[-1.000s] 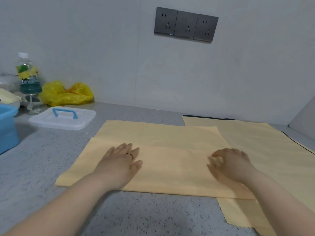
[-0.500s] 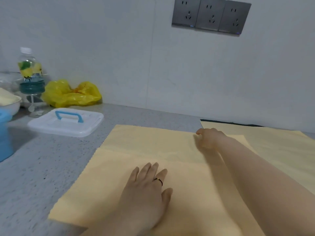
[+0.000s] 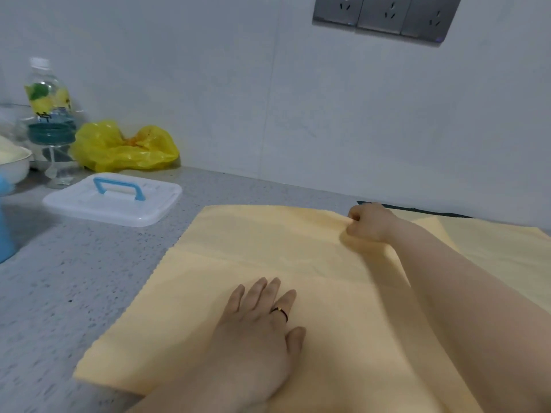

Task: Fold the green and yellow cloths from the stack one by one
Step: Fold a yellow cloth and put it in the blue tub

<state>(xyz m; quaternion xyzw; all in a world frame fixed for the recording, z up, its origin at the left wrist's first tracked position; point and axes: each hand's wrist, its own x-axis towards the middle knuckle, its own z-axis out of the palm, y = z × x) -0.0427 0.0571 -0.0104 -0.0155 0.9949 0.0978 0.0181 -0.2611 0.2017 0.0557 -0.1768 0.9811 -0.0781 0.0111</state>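
Observation:
A pale yellow cloth (image 3: 253, 251) lies half folded on the grey speckled counter, its near flap overlapping the far part. My left hand (image 3: 262, 329) rests flat on the near flap, fingers straight, a dark ring on one finger. My right hand (image 3: 368, 222) reaches to the cloth's far edge and pinches it with curled fingers, lifting a small ridge. A second yellow cloth (image 3: 492, 242) lies spread at the right, partly under my right forearm. No green cloth shows.
A white lid with a blue handle (image 3: 113, 199) lies at the left. Behind it sit a yellow plastic bag (image 3: 125, 147), a clear bottle (image 3: 49, 114) and a white bowl (image 3: 13, 165). A blue tub edge (image 3: 4, 222) shows far left. The wall holds grey sockets (image 3: 387, 16).
My right hand went from the cloth's near right side to its far edge and closed on it. My left hand slid toward the cloth's near middle. The view moved closer.

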